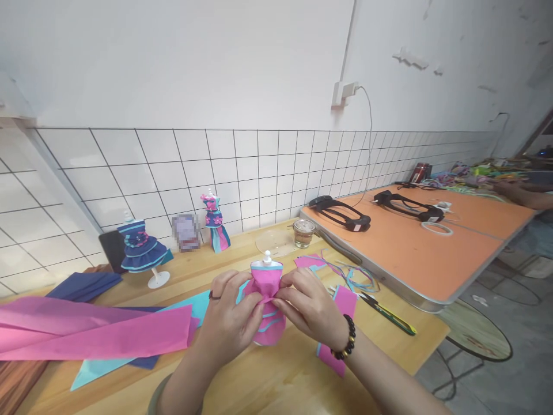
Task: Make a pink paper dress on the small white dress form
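Observation:
A small white mannequin stands on the wooden table [276,380], wearing a pink paper dress [266,282] with light blue trim. My left hand [228,317] grips the dress from the left, fingers pinched at its waist. From the right, my right hand [307,305], with a dark bead bracelet on the wrist, pinches the same waist fold. Both hands meet at the front of the dress.
Pink paper sheets [90,334] and blue ones lie at the left. Two dressed mannequins [140,248] [215,222] stand by the tiled wall. A glass jar [303,232], paper strips [354,276], a pink piece [341,305] and a cutter [389,314] sit right. Another person's arm [525,195] rests on the orange table [415,253].

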A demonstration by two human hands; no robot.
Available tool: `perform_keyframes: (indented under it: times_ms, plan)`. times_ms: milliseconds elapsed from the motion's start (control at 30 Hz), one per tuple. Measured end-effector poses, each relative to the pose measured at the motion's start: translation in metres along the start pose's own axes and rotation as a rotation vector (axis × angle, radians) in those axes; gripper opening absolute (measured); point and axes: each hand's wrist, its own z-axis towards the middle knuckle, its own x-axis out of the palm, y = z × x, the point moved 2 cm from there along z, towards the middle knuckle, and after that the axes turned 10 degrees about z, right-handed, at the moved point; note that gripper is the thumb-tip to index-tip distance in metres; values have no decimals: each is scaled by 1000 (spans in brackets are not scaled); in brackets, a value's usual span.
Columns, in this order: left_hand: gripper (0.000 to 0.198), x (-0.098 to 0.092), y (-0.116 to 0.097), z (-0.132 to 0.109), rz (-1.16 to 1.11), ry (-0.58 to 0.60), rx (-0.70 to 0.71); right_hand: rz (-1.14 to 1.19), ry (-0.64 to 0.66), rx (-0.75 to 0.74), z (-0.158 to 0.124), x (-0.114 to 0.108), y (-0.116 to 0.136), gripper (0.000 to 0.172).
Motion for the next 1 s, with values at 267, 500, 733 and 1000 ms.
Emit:
perform_keyframes:
  times_ms: [267,500,733,1000]
  plan:
    - [16,-5,1,5,-127,29,-63,-29,29,23,1,-2,-1,8]
    - [9,-1,3,3,-240,125,-207,-25,28,27,2,-2,1,7]
    - [15,1,5,1,-283,176,-226,-27,22,25,0,-2,-2,7]
    - [11,2,3,1,-241,160,-187,-113,0,-23,-3,-2,-2,15]
